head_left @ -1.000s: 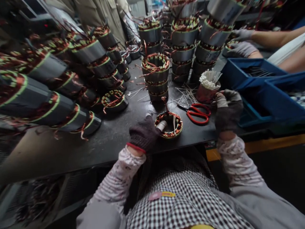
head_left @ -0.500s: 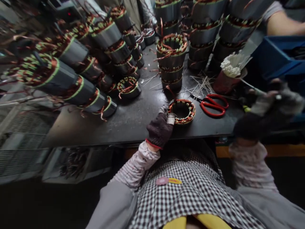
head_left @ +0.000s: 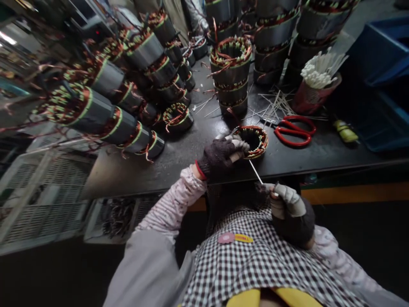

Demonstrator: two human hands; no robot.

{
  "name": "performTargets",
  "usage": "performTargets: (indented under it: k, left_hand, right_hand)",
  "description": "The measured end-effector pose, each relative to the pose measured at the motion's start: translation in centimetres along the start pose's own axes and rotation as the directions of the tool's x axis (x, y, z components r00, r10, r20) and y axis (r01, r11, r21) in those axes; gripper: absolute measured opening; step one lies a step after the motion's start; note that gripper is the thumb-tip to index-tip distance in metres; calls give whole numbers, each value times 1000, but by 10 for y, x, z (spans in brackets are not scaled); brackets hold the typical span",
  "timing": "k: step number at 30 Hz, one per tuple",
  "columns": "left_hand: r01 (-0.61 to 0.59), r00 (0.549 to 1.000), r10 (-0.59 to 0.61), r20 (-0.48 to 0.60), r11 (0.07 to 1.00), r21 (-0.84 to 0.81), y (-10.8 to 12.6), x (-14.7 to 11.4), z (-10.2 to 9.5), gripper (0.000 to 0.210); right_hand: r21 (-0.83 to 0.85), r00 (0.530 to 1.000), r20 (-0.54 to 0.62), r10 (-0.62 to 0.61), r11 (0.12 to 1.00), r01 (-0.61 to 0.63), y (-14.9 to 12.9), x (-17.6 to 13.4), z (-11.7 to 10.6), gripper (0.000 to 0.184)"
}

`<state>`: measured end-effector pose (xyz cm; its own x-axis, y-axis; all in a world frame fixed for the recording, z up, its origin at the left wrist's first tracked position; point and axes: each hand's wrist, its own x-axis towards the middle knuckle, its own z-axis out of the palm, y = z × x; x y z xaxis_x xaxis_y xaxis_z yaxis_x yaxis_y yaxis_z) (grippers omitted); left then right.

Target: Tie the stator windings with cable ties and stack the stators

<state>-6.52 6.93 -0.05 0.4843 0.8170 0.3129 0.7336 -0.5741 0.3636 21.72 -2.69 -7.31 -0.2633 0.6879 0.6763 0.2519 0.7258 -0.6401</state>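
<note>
A motor stator [head_left: 262,147] with copper windings and pale slot ends lies on the dark table near its front edge. My gloved left hand [head_left: 222,154] grips its left rim, fingertips over the near-left part of the ring. Below the table edge, my right hand [head_left: 289,204], also gloved, is closed in a pinch on a thin white cord [head_left: 255,171]. The cord runs straight up and left from those fingers to the stator's near rim. My left fingers hide part of the windings. Red-handled scissors [head_left: 295,131] lie just right of the stator.
Stacked stators [head_left: 231,70] stand at the back, and more stacks [head_left: 99,111] lean at left. A red cup [head_left: 316,96] of white strands stands behind the scissors, loose strands [head_left: 277,104] beside it. At right are a yellow-green tool [head_left: 347,131] and blue bins [head_left: 380,55].
My right hand has come from the far right, near the cup, down and left to the table's front with the white cord. My left fingers have shifted over the stator's rim.
</note>
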Motion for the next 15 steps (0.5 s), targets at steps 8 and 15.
performTargets:
  k: [8,15]
  left_hand:
    - [306,877,-281,-390,952,0,39,-27,56,32]
    - [271,881,-241,-408,962,16,36,-26,55,35]
  right_hand:
    - [-65,995,10,-101,993,101,-6,25,4,61]
    - [10,994,38,-105,994,105,1,33,1,65]
